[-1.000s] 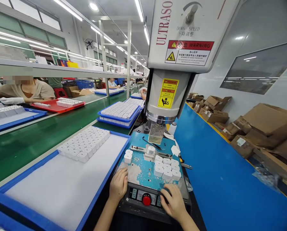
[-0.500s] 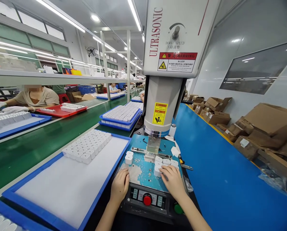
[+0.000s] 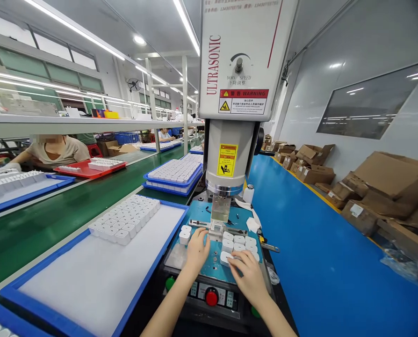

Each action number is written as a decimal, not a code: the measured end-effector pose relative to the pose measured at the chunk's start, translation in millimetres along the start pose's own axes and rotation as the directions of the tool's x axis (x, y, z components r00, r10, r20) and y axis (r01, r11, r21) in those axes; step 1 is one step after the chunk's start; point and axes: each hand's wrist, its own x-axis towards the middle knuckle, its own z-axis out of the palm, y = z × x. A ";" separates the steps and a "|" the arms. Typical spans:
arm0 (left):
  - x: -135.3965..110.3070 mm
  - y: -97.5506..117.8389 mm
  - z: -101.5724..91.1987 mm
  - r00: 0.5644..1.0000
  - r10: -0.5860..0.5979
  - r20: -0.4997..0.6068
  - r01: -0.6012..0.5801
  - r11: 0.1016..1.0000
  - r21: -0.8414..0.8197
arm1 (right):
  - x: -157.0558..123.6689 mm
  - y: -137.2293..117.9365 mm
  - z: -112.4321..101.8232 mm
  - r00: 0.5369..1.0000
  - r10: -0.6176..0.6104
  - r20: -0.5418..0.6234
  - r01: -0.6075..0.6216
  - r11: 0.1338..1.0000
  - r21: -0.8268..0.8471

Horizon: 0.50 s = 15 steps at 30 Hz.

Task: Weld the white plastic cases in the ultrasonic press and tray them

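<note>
My left hand [image 3: 197, 250] reaches over the blue machine plate [image 3: 206, 269], its fingers bent and thumb apart, close to the metal fixture [image 3: 216, 229] under the welding horn [image 3: 220, 208]. Nothing shows between its fingers. At the right, my right hand [image 3: 247, 274] has thumb and fingertips against a white plastic case [image 3: 226, 258] at the near corner of a cluster. The other white cases [image 3: 239, 239] stand packed just behind it. Two more small cases [image 3: 185, 235] sit left of my left hand. The ultrasonic welder [image 3: 235, 79] rises above the plate.
Left lies a blue-rimmed tray [image 3: 160, 255] with rows of white cases [image 3: 125, 219]. Stacked trays [image 3: 174, 173] stand further along the green conveyor [image 3: 100, 192]. A red button [image 3: 211, 296] is on the front panel. A co-worker [image 3: 60, 150] sits across; cardboard boxes [image 3: 387, 180] line the right wall.
My left hand has moved from the plate's left front edge forward and right, toward the fixture. My right hand stays at the cluster, with the near case slightly closer to me. The view has shifted.
</note>
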 end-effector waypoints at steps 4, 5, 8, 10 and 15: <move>34.3 20.2 24.8 0.996 -0.071 0.054 0.068 0.996 0.053 | -10.3 -12.9 -17.1 0.995 0.095 -0.018 -0.094 0.993 0.070; 41.5 25.0 29.6 0.993 -0.096 0.066 0.092 0.994 0.066 | -14.2 -15.3 -21.0 0.991 0.133 -0.021 -0.131 0.988 0.086; 56.8 39.7 37.3 0.980 -0.164 0.109 0.155 0.984 0.086 | -26.3 -18.1 -29.8 0.965 0.260 -0.015 -0.256 0.958 0.127; 60.8 47.7 36.2 0.970 -0.201 0.136 0.191 0.978 0.084 | -31.7 -15.4 -33.4 0.947 0.321 0.000 -0.317 0.936 0.151; 56.6 52.3 16.6 0.941 -0.291 0.175 0.284 0.957 0.064 | -15.7 3.9 -35.7 0.919 0.393 -0.021 -0.383 0.905 0.186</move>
